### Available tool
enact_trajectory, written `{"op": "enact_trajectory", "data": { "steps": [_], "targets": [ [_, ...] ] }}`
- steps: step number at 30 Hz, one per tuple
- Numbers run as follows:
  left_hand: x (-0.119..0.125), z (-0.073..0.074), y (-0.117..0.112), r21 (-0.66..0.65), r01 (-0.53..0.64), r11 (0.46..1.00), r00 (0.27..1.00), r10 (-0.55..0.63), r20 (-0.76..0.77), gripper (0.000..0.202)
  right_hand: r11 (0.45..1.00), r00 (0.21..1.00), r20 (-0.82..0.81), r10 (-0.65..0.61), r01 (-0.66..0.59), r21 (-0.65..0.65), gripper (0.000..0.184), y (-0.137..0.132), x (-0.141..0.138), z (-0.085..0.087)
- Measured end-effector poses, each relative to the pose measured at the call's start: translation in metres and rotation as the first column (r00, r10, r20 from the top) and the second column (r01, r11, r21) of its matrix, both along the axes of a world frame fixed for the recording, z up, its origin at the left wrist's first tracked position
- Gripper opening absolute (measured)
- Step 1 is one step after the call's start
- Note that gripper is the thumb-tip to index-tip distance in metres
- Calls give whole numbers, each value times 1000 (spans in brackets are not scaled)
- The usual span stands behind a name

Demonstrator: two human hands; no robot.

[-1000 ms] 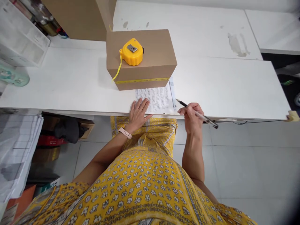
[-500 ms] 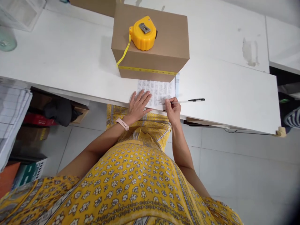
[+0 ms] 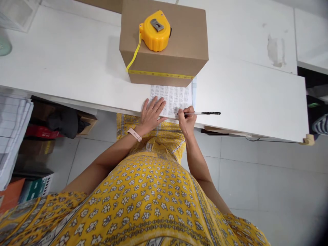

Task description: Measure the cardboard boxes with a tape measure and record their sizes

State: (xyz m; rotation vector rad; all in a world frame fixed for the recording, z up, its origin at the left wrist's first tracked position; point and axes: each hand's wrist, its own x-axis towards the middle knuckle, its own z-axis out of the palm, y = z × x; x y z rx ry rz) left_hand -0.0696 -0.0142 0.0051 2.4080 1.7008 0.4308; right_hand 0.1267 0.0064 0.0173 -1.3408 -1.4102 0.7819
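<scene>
A sheet of paper (image 3: 172,97) covered in columns of small writing lies at the front edge of the white table. My left hand (image 3: 152,114) rests flat on its left side, fingers spread. Near the sheet's lower right corner, my right hand (image 3: 187,121) grips a pen (image 3: 210,113) with a black end pointing right. The pen's tip is mostly hidden by my fingers, close to the paper. Just beyond the sheet stands a brown cardboard box (image 3: 164,63), covering the paper's far part. On top of the box sits a yellow tape measure (image 3: 156,32) with a yellow strap.
The white table (image 3: 243,95) runs across the view. A greenish glass jar (image 3: 4,46) and a clear plastic container (image 3: 19,13) stand at the far left. Below the table on the left are a dark cap (image 3: 63,121), boxes and a checked cloth (image 3: 12,126).
My right hand and the pen have shifted slightly left, and the pen lies more level. My left hand stays flat on the sheet. The view has moved a little.
</scene>
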Motion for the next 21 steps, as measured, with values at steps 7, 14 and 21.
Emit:
{"op": "enact_trajectory", "data": {
  "steps": [7,14,21],
  "targets": [
    [1,1,0,-3,0,1000,1000,0,8,74,1000,999,46,-6,5,17,32,-1,0,-1],
    [1,2,-1,-21,-1,1000,1000,1,1,76,1000,998,55,20,-21,16,31,-1,0,0],
    [2,5,-2,-30,-6,1000,1000,6,0,76,1000,996,79,27,-27,-1,34,0,-2,-1]
  ]
}}
